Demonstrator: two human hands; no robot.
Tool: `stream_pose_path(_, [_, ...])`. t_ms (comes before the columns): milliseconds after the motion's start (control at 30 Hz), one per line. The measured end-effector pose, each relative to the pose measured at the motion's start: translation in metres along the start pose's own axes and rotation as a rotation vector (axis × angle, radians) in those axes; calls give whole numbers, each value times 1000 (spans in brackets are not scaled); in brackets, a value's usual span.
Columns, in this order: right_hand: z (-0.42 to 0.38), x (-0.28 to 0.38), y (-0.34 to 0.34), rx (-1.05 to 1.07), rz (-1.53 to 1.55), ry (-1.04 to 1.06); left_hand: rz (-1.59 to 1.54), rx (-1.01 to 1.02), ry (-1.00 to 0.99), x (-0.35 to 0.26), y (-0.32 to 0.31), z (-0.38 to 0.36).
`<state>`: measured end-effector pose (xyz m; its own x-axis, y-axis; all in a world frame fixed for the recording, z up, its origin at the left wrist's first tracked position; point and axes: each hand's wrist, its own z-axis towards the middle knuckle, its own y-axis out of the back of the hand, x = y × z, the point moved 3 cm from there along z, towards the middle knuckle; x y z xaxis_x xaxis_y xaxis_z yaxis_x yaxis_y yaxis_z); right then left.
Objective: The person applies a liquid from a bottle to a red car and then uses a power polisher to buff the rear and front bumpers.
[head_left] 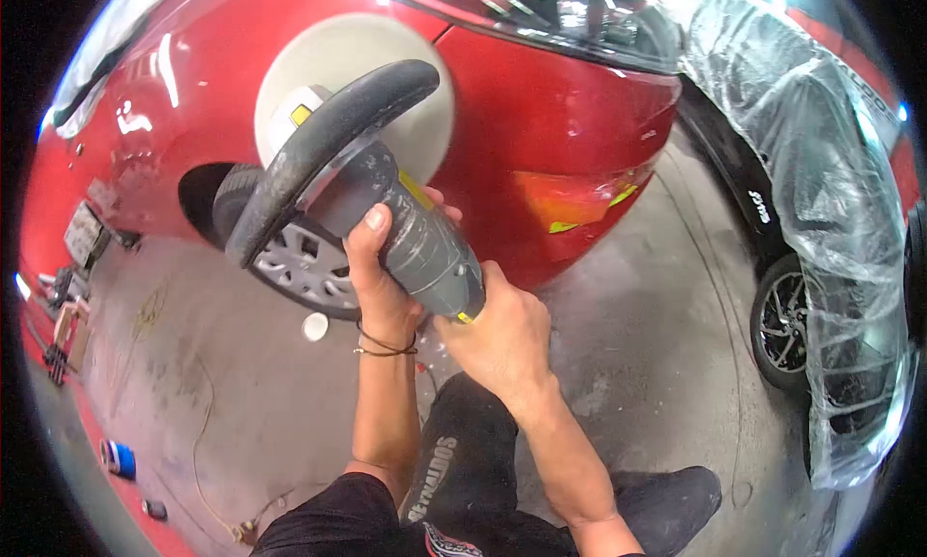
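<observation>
Both of my hands grip a dark grey polisher (425,253) with a curved black front handle (333,156). My left hand (379,258) is wrapped round the body from below, thumb on top. At the rear end, my right hand (502,335) is closed round the grip. A large off-white round pad (415,123) at the tool's front lies against or close to the red car's (541,94) body panel, above the wheel; contact cannot be made out. The car's orange and red tail light (570,200) is to the right of the pad.
A hubcapped wheel (304,258) sits below the panel. One small white round lid-like object (315,326) lies on the floor (657,364). Another car, partly draped in clear plastic sheeting (821,190), stands at right. A cable (203,422) and a blue roll-like object (118,459) lie at left.
</observation>
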<state>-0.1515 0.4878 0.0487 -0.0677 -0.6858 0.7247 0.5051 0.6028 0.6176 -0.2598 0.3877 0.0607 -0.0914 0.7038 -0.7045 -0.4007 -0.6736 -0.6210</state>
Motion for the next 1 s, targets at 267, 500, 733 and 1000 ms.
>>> stream_pose_path(267, [-19,-100,38,-155,198,-62,135,142,12,81,-56,-35])
stream_pose_path(500, [-69,-234,21,-315,623,-329,484,284,175,159,-130,-46])
stream_pose_path(733, [-70,-230,55,-284,935,-376,640,359,290,178,-163,-47])
stream_pose_path(1000, [-62,-102,85,-58,458,-245,82,287,223,72,-114,-53])
